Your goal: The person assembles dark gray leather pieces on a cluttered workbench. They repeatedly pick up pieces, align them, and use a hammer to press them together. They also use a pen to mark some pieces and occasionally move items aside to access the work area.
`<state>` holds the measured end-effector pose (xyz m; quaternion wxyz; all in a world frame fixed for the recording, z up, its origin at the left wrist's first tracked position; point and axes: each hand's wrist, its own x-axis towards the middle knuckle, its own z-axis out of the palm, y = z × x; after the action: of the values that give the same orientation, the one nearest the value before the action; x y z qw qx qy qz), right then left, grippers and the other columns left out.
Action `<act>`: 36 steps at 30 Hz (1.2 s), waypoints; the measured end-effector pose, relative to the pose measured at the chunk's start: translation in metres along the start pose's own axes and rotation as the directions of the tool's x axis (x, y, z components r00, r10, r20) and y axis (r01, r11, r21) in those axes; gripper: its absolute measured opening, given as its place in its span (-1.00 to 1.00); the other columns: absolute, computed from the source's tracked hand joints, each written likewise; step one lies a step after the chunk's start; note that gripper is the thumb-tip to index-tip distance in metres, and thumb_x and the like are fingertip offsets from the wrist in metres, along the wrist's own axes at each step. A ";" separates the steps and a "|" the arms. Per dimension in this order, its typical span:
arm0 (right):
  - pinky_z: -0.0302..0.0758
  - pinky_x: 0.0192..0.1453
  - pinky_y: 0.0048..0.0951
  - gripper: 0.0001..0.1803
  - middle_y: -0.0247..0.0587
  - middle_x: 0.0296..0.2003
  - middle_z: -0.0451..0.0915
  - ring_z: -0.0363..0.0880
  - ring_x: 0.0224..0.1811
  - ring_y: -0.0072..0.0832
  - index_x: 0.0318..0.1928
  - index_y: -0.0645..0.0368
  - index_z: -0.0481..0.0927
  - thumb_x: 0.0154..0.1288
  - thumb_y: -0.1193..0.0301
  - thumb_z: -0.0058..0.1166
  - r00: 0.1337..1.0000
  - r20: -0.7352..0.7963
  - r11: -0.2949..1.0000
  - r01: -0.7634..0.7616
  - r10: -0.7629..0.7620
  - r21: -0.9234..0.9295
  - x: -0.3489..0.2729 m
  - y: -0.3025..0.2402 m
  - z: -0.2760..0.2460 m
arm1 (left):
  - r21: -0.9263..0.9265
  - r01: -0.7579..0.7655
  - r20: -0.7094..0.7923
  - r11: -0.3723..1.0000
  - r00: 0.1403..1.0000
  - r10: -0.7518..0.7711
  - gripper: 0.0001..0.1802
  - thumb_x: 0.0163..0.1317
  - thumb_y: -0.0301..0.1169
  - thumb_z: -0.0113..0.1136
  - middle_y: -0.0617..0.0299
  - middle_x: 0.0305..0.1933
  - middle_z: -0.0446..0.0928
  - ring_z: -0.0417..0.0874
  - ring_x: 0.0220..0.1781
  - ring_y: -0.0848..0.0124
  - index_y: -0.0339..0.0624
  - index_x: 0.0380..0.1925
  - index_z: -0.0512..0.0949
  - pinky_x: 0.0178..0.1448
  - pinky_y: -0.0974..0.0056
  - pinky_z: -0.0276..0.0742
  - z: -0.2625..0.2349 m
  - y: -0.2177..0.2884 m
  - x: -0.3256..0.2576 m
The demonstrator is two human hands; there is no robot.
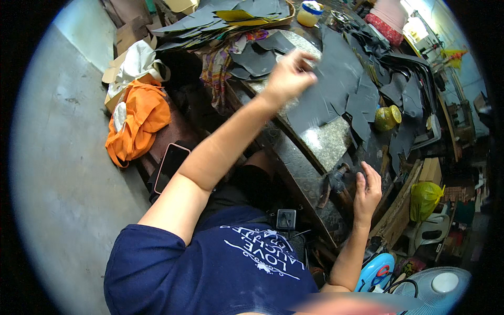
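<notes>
While the bare left hand (pixel 290 79) curls, any pinch too blurred to tell, the large dark-grey flat sheet (pixel 338 65) lies just rightward at upper centre, long axis running up-frame; the bare right hand (pixel 368 193), loosely spread, is farther, lower right.

1. Your bare left hand (pixel 290 79) is blurred; whether it holds anything, you can't tell.
2. Your bare left arm (pixel 223 144) hides part of the black, pink-edged rectangular phone (pixel 170 167).
3. The lower edge cuts off your round, pale-blue, white-hubbed fan (pixel 444 283).

White lettering (pixel 268 253) — navy T-shirt (pixel 210 281)
</notes>
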<state>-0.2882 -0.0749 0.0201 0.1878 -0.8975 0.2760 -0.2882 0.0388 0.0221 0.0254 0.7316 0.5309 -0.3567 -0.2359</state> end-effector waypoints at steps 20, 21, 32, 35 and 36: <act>0.62 -0.14 -0.50 -0.77 -0.29 -0.15 0.65 0.67 -0.22 -0.55 0.00 0.16 0.51 0.37 0.44 0.11 0.828 0.254 0.146 -0.370 0.501 0.918 0.034 -0.020 0.018 | -0.178 0.416 0.463 0.892 0.835 -0.297 -0.56 0.25 -0.50 0.27 0.28 -0.23 0.60 0.62 -0.25 0.58 -0.27 0.13 0.44 -0.13 0.47 0.58 0.068 -0.011 -0.091; 0.63 -0.19 -0.54 -0.75 -0.31 -0.15 0.66 0.67 -0.26 -0.59 0.02 0.15 0.50 0.36 0.44 0.12 0.842 0.283 0.155 -0.390 0.460 0.908 0.032 -0.021 0.016 | -0.191 0.400 0.455 0.896 0.845 -0.280 -0.55 0.26 -0.51 0.26 0.27 -0.22 0.60 0.63 -0.24 0.57 -0.27 0.15 0.42 -0.12 0.47 0.59 0.069 -0.008 -0.092; 0.60 -0.14 -0.56 -0.85 -0.24 -0.22 0.66 0.64 -0.26 -0.60 -0.09 0.28 0.55 0.37 0.51 0.11 0.864 0.262 0.234 -0.387 0.431 0.892 0.018 -0.020 0.021 | -0.151 0.451 0.467 0.879 0.817 -0.339 -0.60 0.36 -0.34 0.17 0.24 -0.14 0.62 0.62 -0.19 0.57 -0.27 0.14 0.45 -0.23 0.44 0.60 0.076 -0.004 -0.089; 0.59 -0.14 -0.58 -0.86 -0.28 -0.23 0.66 0.63 -0.26 -0.63 -0.09 0.26 0.57 0.37 0.52 0.12 0.892 0.237 0.239 -0.344 0.384 0.908 0.015 -0.020 0.023 | -0.189 0.442 0.476 0.877 0.822 -0.312 -0.67 0.38 -0.38 0.10 0.20 -0.19 0.64 0.67 -0.25 0.53 -0.32 0.07 0.48 -0.27 0.39 0.67 0.078 -0.005 -0.088; 0.59 -0.14 -0.58 -0.86 -0.28 -0.23 0.66 0.63 -0.26 -0.63 -0.09 0.25 0.57 0.37 0.52 0.11 0.873 0.230 0.263 -0.365 0.430 0.893 0.014 -0.021 0.024 | -0.193 0.450 0.470 0.872 0.822 -0.321 -0.69 0.39 -0.39 0.09 0.21 -0.19 0.65 0.68 -0.24 0.54 -0.31 0.06 0.49 -0.27 0.38 0.67 0.079 -0.005 -0.088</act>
<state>-0.2553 -0.0631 0.0177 0.7094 -0.5315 0.2901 -0.3608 -0.0779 0.0361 0.0114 0.6434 0.4129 -0.3512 -0.5405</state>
